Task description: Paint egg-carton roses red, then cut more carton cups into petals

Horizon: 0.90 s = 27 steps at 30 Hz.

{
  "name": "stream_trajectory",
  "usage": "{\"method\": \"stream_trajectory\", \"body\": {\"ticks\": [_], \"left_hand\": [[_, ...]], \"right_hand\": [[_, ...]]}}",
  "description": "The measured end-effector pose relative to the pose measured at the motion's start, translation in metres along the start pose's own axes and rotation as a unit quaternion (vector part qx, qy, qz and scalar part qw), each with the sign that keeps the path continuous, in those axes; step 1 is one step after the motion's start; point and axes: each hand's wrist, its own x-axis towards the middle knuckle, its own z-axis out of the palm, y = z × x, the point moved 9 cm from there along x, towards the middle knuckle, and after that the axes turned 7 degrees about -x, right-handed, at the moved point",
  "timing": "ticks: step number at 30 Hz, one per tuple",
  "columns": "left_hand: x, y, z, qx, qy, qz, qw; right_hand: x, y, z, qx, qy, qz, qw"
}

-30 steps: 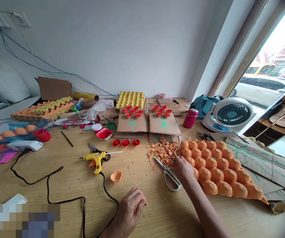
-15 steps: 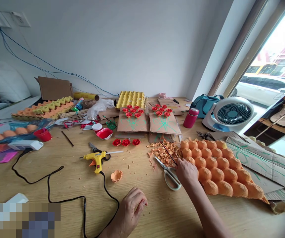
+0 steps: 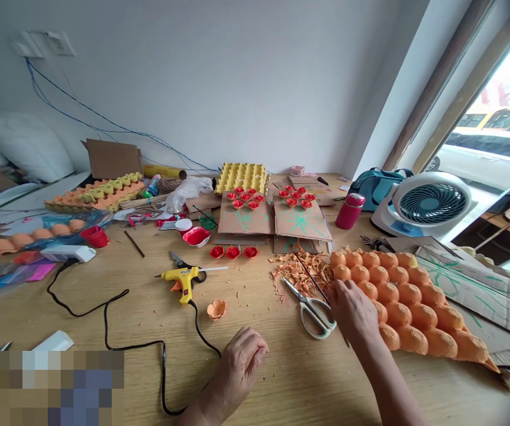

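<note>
In my right hand (image 3: pixel 353 310) is a thin dark stick (image 3: pixel 310 273), gripped at its near end, with its far end over a heap of orange trimmings (image 3: pixel 294 270). Scissors with white handles (image 3: pixel 303 300) lie just left of that hand, and an orange egg tray (image 3: pixel 387 294), bumps up, is on its right. My left hand (image 3: pixel 242 358) rests on the table with its fingers curled in; nothing shows in it. An orange petal-edged cup (image 3: pixel 217 309) lies beyond it. A yellow glue gun (image 3: pixel 181 283) lies farther left, over dark-handled scissors (image 3: pixel 177 258).
Red paper roses (image 3: pixel 233 252) stand in a row before two cardboard sheets (image 3: pixel 246 222) bearing red flowers. A black cord (image 3: pixel 135 345) crosses the table at left. A pink-red flask (image 3: pixel 350 212) and a white fan (image 3: pixel 430 204) stand at back right. A yellow egg tray (image 3: pixel 241 176) leans behind.
The view has turned slightly left, so things appear farther right. My right hand has shifted a little right with the stick. My left hand stays curled in nearly the same place.
</note>
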Motion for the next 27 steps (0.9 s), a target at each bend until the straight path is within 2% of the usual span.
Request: {"method": "stream_trajectory", "body": {"ticks": [4,7,11,13,15,18,20,23,27], "left_hand": [[0.001,-0.008,-0.044,0.108,0.116,0.002,0.987],[-0.003,-0.029,-0.074,0.2,0.171,-0.043,0.964],[-0.004,-0.061,-0.09,0.279,0.156,-0.134,0.938],[-0.002,-0.071,-0.09,0.298,0.129,-0.171,0.93],[0.003,-0.077,-0.089,0.303,0.098,-0.2,0.927],[0.01,-0.079,-0.086,0.295,0.068,-0.212,0.929],[0.013,-0.079,-0.086,0.291,0.064,-0.206,0.932],[0.014,-0.079,-0.087,0.285,0.067,-0.194,0.936],[0.012,-0.078,-0.099,0.269,0.095,-0.172,0.943]], "right_hand": [[-0.018,0.032,-0.021,0.02,0.064,0.022,0.998],[-0.037,0.064,-0.036,0.038,0.159,0.028,0.986],[-0.059,0.11,-0.035,0.036,0.198,0.057,0.978],[-0.067,0.124,-0.037,0.044,0.215,0.063,0.974],[-0.075,0.127,-0.043,0.049,0.243,0.066,0.966],[-0.078,0.107,-0.047,0.088,0.254,0.032,0.963],[-0.073,0.075,-0.042,0.139,0.222,-0.036,0.964],[-0.064,0.015,-0.023,0.191,0.119,-0.127,0.966],[-0.067,-0.074,-0.01,0.244,0.031,-0.227,0.942]]}}
